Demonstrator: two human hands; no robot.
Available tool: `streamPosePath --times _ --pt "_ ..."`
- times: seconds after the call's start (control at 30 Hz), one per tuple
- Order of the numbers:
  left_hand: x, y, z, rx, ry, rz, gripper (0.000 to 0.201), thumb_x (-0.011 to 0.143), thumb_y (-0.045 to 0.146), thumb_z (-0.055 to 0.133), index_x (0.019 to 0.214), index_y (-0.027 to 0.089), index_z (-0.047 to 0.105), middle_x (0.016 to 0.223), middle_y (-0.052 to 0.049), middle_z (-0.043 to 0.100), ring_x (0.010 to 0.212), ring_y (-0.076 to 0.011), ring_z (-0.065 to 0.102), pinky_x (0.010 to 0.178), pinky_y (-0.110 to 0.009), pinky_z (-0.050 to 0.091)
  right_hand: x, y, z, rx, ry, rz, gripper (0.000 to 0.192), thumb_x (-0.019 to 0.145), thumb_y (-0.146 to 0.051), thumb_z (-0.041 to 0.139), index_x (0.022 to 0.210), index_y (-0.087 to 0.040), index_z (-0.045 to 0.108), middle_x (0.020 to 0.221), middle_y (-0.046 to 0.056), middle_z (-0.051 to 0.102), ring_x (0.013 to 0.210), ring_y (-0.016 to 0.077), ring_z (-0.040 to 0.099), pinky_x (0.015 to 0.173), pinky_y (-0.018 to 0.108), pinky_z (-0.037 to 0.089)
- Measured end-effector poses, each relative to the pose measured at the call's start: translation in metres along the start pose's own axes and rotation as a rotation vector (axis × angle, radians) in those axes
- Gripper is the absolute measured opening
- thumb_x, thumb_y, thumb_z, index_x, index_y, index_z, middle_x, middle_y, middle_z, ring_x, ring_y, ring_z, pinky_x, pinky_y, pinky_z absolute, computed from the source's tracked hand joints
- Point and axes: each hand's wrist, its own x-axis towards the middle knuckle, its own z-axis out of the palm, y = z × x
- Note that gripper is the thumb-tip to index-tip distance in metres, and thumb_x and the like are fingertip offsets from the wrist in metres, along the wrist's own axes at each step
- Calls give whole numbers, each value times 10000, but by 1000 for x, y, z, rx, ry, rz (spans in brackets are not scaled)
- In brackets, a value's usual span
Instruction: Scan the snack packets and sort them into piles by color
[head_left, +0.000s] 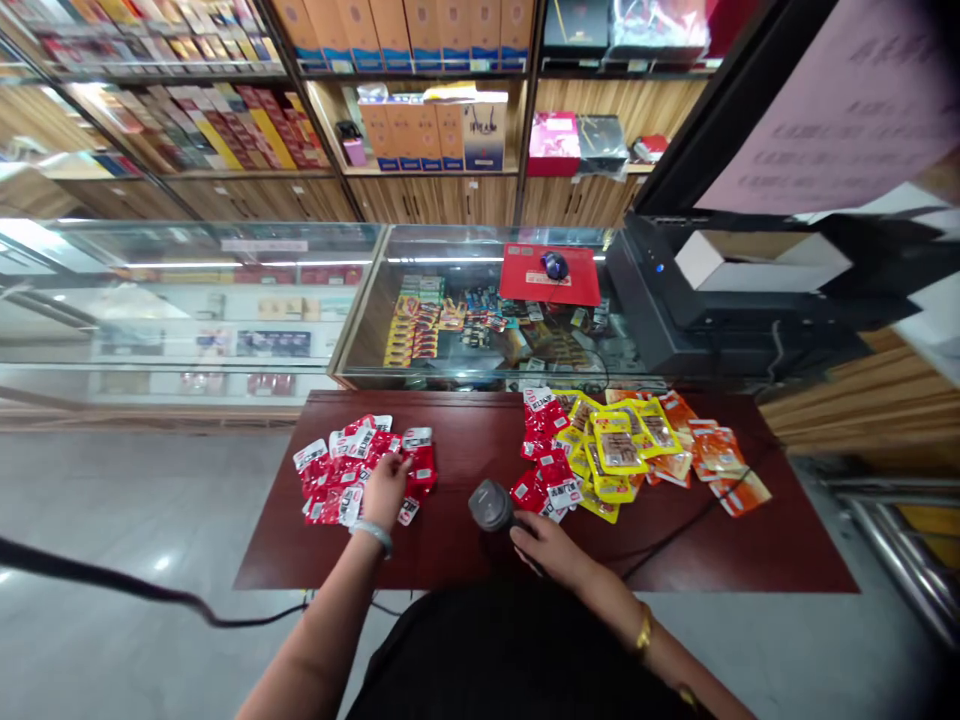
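Note:
My right hand is wrapped round the handle of a dark handheld barcode scanner, its head turned left over the table. My left hand is over a loose pile of red-and-white snack packets at the table's left. Its fingers are curled together at the edge of one red snack packet on the right side of that pile; the grip is partly hidden. Right of the scanner lie more red snack packets, then yellow snack packets and orange snack packets.
The packets lie on a dark red-brown table. Behind it stands a glass display counter with a red mat and a mouse. A dark checkout machine is at right. A black cable crosses the table's right side.

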Motion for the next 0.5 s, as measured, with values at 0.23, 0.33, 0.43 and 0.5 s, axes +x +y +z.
streamPosePath --times 0.23,0.33,0.43,0.5 --pt "1 19 0 278 182 230 363 830 383 549 1129 178 560 1111 -121 592 1118 -290 533 973 -430 419 -14 -1 -9 89 32 22 566 726 -690 625 966 -178 627 513 -66 466 412 90 374 403 206 267" --pt "-12 55 49 199 -135 413 223 839 319 545 1010 190 607 1031 -90 634 1022 -243 579 946 -378 448 -24 0 -18 141 91 16 558 710 -692 647 922 -177 613 517 -69 457 421 85 379 403 200 266" --pt "-35 97 103 159 -416 522 216 836 284 561 1022 197 625 1021 -79 647 957 -208 601 905 -335 463 -34 5 -30 191 161 13 560 717 -701 637 922 -182 589 509 -73 456 410 79 373 392 196 257" --pt "-52 123 132 220 -539 584 211 842 254 547 1028 192 625 1015 -90 646 943 -200 605 881 -313 457 -41 11 -41 216 204 15 568 732 -714 610 942 -188 570 498 -80 453 386 73 353 376 194 245"
